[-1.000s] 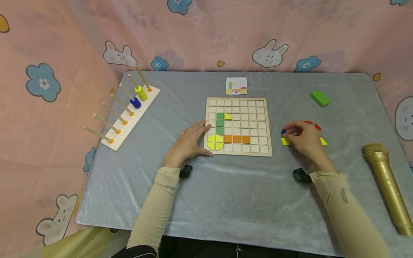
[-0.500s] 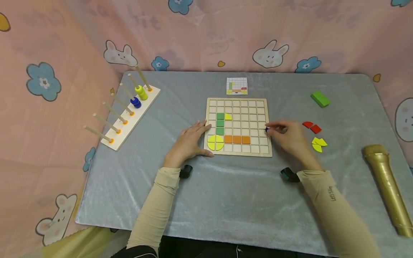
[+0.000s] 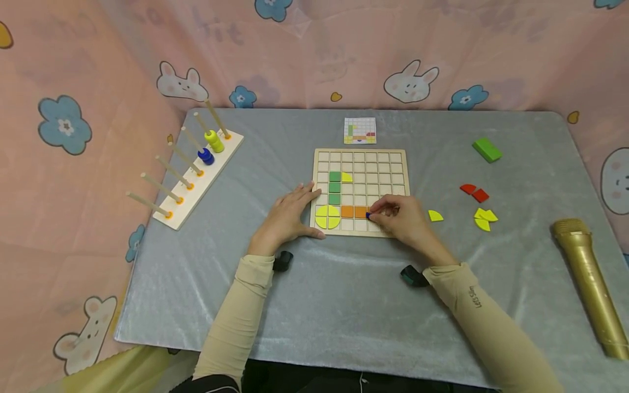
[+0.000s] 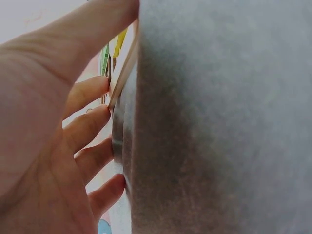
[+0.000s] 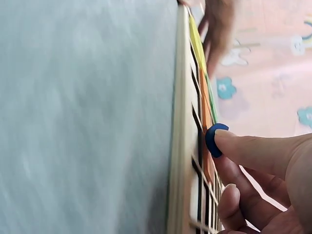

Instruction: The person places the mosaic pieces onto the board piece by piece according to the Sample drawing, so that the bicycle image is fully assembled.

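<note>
My right hand [image 3: 405, 221] pinches a small blue tile with a rounded edge [image 5: 213, 141] between thumb and finger. It is over the lower part of the wooden grid board [image 3: 361, 151], right by the row of orange square tiles [image 3: 347, 212]. At the board's left edge my left hand [image 3: 285, 218] rests with fingers spread, fingertips on the frame and thumb at the lower corner. Green square tiles [image 3: 334, 187] form a column on the grid, with a yellow quarter-circle tile [image 3: 346, 177] beside the top one. Yellow quarters [image 3: 321, 212] make a full circle at lower left.
Behind the board lies a pattern card [image 3: 360, 131]. Loose yellow tiles [image 3: 435, 216] and red tiles [image 3: 481, 195] are to the right, below a green block [image 3: 487, 149]. A gold microphone [image 3: 587, 284] lies far right; a peg stand [image 3: 199, 180] with rings is left.
My right hand has carried the blue tile leftward from the loose tiles, past the board's right edge, to over the lower grid. The left hand has stayed in place.
</note>
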`<state>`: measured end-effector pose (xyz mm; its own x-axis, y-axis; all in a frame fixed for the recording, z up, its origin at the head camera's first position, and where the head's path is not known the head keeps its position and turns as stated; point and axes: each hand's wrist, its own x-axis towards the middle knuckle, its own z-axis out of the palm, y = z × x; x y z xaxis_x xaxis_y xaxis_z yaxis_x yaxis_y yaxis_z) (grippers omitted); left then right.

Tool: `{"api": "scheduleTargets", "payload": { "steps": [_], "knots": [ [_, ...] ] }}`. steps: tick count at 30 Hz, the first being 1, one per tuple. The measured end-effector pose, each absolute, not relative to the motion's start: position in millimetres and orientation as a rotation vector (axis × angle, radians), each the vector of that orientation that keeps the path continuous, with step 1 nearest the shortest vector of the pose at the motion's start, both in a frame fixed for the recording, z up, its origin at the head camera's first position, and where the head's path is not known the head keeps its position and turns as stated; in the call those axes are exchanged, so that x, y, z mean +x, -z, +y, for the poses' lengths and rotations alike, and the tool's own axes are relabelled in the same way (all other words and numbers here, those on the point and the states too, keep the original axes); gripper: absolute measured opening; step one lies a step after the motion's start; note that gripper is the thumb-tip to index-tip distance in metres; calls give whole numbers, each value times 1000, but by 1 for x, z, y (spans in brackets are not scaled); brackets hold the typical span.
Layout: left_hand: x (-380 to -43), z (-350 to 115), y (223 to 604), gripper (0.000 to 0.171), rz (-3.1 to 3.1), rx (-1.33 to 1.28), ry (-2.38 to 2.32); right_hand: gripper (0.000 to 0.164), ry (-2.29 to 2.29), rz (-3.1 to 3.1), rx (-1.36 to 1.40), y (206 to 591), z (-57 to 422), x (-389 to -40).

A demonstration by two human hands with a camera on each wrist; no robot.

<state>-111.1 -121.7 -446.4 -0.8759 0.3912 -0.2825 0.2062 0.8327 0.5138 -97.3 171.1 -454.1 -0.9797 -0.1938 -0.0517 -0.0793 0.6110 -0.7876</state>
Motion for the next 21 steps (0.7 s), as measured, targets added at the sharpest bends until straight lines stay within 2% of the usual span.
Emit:
{"api": "scheduleTargets", "payload": {
  "steps": [8, 15, 21],
  "knots": [
    [-111, -122, 448, 113, 2639, 447, -669, 7, 1262, 2660, -299, 455, 155, -92],
    [-111, -122, 447, 112, 2639, 449, -669, 7, 1200, 2738, -476, 458, 151, -93],
    [-111, -122, 447, 112, 2644, 448, -666, 5, 1168, 2754, -497, 458, 152, -95]
  ]
}}
